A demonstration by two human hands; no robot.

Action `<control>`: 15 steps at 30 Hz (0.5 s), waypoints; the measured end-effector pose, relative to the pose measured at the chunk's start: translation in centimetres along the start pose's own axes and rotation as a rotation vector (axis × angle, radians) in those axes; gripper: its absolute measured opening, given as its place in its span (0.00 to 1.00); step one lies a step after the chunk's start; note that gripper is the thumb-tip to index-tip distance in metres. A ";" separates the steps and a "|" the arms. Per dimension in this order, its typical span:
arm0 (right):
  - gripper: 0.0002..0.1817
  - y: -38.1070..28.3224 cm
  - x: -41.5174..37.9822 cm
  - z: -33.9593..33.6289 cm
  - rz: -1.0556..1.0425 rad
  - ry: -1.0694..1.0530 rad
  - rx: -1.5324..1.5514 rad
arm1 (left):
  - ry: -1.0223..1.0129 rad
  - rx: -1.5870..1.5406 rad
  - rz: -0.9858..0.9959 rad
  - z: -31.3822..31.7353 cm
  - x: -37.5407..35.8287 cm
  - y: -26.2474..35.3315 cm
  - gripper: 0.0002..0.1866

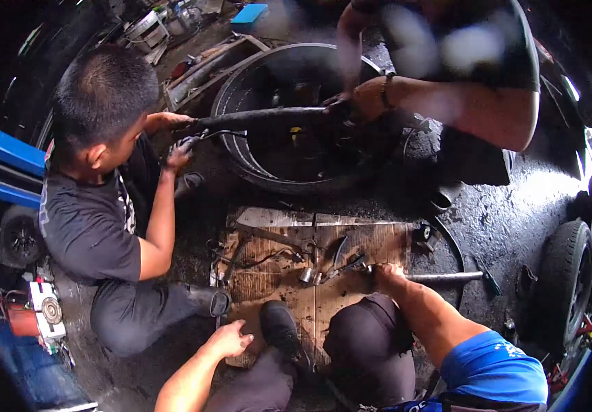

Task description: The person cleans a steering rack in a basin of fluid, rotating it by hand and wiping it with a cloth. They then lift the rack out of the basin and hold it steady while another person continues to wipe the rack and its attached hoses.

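Note:
My left hand [230,340] hovers beside my dark shoe [279,324], its fingers bent and apart, holding nothing. In my right hand [388,276] is a metal bar [443,277], which sticks out to the right over the dark floor. Below both hands' reach lies stained cardboard [261,292] with a socket [305,275], a wrench and several other tools. Farther ahead, two people hold a long dark pipe [261,119] over a large round metal rim [230,154]; the person at left also holds a thin tool.
One person [90,220] crouches at left; another [474,113] bends in from the upper right. A tire [571,281] stands at right. A red and white machine [47,310] is at lower left. A dark hose curves across the floor beyond the bar.

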State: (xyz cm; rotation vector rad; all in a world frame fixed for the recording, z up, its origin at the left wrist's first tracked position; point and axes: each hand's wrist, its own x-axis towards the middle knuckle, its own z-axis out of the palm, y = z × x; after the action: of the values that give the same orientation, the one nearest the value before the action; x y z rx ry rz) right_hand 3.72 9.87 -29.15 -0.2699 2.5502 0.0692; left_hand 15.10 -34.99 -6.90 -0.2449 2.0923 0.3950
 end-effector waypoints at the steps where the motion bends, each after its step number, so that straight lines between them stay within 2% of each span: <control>1: 0.20 0.2 0.0 0.2 0.003 0.016 -0.018 | 0.007 -0.009 -0.007 1.6 0.7 -1.6 0.35; 3: 0.19 0.6 0.7 0.8 -0.057 -0.032 0.024 | 0.027 -0.013 -0.084 3.9 1.8 -4.0 0.35; 5: 0.19 0.6 0.6 -1.0 0.068 -0.161 0.273 | 0.044 -0.027 -0.128 5.3 2.4 -5.1 0.35; 7: 0.19 0.3 0.7 -1.5 0.051 -0.161 0.210 | 0.081 -0.006 -0.119 5.8 2.4 -5.4 0.35; 8: 0.19 0.2 0.8 -1.2 0.032 -0.153 0.164 | 0.064 -0.055 -0.170 4.0 0.5 -3.1 0.35; 9: 0.19 0.2 0.8 -0.9 0.013 -0.147 0.137 | 0.061 -0.052 -0.174 5.9 1.8 -5.4 0.35; 11: 0.19 0.3 1.0 -0.3 -0.011 -0.137 0.103 | 0.062 0.063 0.030 10.6 5.5 -11.5 0.35; 12: 0.19 0.3 1.1 -0.1 -0.023 -0.134 0.092 | 0.064 0.066 0.028 10.2 5.1 -10.9 0.35; 14: 0.19 0.5 1.2 0.6 -0.051 -0.120 0.075 | 0.043 -0.036 -0.151 8.9 4.1 -8.3 0.35; 15: 0.19 0.7 1.5 0.9 -0.062 -0.120 0.065 | 0.042 -0.032 -0.149 8.4 3.6 -7.6 0.35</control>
State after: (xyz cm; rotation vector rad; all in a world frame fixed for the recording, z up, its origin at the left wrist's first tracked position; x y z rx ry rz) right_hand 2.86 10.42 -30.73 -0.3105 2.4182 -0.0207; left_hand 22.28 -38.95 -15.45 -0.4290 2.0940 0.3364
